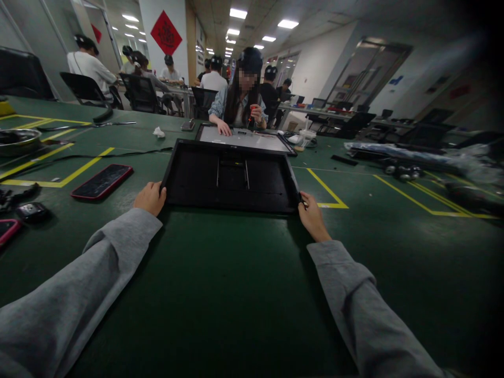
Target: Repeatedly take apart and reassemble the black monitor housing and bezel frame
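A black plastic monitor back cover (189,178) is in front of me on the green table, its hollow inner side facing me and a recessed bracket area in its middle. My left hand (151,198) grips the cover's left edge near the lower corner. On the opposite side, my right hand (312,215) is closed around the lower right edge, thumb on top. The fingertips under the rim are hidden on both sides. Whether the cover rests fully on the table or is slightly raised, I cannot tell.
Beyond the cover, a person with a red-handled screwdriver (252,111) works on a flat grey panel (255,140). A red-edged phone (102,182) lies at left, near a metal bowl (19,142). Plastic-wrapped parts (413,152) and yellow tape lines lie at right.
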`<state>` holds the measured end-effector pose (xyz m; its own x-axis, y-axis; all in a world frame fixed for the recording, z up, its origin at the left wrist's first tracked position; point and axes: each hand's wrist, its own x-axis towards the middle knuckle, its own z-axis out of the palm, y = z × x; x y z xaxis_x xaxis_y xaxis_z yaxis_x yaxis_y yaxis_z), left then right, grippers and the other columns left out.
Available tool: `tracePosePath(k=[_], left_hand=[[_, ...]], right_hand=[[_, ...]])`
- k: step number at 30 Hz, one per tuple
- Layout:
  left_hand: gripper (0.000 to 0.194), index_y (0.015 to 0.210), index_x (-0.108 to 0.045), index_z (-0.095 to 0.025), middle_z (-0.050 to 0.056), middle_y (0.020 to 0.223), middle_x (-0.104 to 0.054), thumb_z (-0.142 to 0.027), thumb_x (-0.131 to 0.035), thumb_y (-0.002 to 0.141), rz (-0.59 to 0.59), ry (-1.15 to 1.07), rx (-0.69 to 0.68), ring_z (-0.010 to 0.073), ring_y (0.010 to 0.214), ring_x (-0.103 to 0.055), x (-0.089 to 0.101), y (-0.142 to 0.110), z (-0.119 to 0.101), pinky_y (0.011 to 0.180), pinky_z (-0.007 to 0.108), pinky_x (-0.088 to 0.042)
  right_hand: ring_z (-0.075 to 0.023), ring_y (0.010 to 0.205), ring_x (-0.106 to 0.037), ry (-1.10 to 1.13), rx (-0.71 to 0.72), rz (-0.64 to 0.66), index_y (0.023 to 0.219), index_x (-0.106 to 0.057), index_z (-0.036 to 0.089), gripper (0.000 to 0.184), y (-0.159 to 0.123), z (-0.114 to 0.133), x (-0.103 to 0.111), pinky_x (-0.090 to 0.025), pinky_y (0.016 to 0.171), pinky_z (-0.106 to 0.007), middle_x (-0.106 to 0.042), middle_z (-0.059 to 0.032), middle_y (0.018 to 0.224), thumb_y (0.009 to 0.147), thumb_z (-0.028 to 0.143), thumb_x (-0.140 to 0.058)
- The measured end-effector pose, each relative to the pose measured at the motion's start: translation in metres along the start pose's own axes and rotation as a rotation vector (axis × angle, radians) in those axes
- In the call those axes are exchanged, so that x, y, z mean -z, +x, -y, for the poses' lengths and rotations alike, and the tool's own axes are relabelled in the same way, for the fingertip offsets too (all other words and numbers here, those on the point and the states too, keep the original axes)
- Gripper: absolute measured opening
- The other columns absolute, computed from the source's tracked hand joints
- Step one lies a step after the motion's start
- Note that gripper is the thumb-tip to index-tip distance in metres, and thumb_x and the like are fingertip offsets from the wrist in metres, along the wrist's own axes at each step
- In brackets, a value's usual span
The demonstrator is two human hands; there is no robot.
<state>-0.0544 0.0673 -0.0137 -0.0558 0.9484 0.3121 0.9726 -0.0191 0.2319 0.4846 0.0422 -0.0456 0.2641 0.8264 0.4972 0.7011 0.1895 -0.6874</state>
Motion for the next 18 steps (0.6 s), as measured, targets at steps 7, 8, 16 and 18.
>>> tracePosePath(k=[7,8,16,18], left_hand=[[0.051,0.134,-0.058,-0.014,0.017,0.128,-0.06,-0.038,-0.032,0.097,-0.079,-0.046,-0.007,0.0293,0.119,-0.058,-0.002,0.001,0.005,0.102,0.041,-0.046],[0.051,0.133,-0.058,-0.014,0.017,0.128,-0.06,-0.038,-0.032,0.097,-0.09,-0.06,-0.004,0.0288,0.119,-0.058,-0.002,0.001,0.005,0.102,0.04,-0.046],[0.052,0.138,-0.056,-0.015,0.016,0.129,-0.06,-0.039,-0.032,0.098,-0.081,-0.083,-0.01,0.0291,0.119,-0.058,-0.005,0.003,0.007,0.101,0.04,-0.046],[0.053,0.138,-0.056,-0.013,0.017,0.13,-0.06,-0.039,-0.032,0.099,-0.05,-0.082,-0.017,0.0293,0.12,-0.058,-0.004,0.003,0.007,0.103,0.04,-0.045]], right_hand=[[-0.0267,0.121,-0.062,0.027,0.02,-0.036,0.126,-0.053,0.019,0.041,-0.002,0.019,0.004,-0.046,0.109,-0.05,-0.066,-0.0155,0.128,0.086,0.028,-0.051],[-0.0263,0.121,-0.063,0.026,0.023,-0.039,0.126,-0.053,0.02,0.04,-0.002,0.021,0.004,-0.046,0.109,-0.05,-0.066,-0.015,0.127,0.086,0.028,-0.051],[-0.0267,0.119,-0.064,0.018,0.014,-0.039,0.124,-0.054,0.02,0.039,-0.002,0.019,0.003,-0.048,0.108,-0.05,-0.069,-0.0149,0.123,0.085,0.027,-0.051],[-0.0273,0.119,-0.064,0.021,-0.002,-0.032,0.123,-0.054,0.019,0.04,-0.002,0.016,0.003,-0.048,0.107,-0.051,-0.069,-0.0153,0.122,0.084,0.026,-0.051]])
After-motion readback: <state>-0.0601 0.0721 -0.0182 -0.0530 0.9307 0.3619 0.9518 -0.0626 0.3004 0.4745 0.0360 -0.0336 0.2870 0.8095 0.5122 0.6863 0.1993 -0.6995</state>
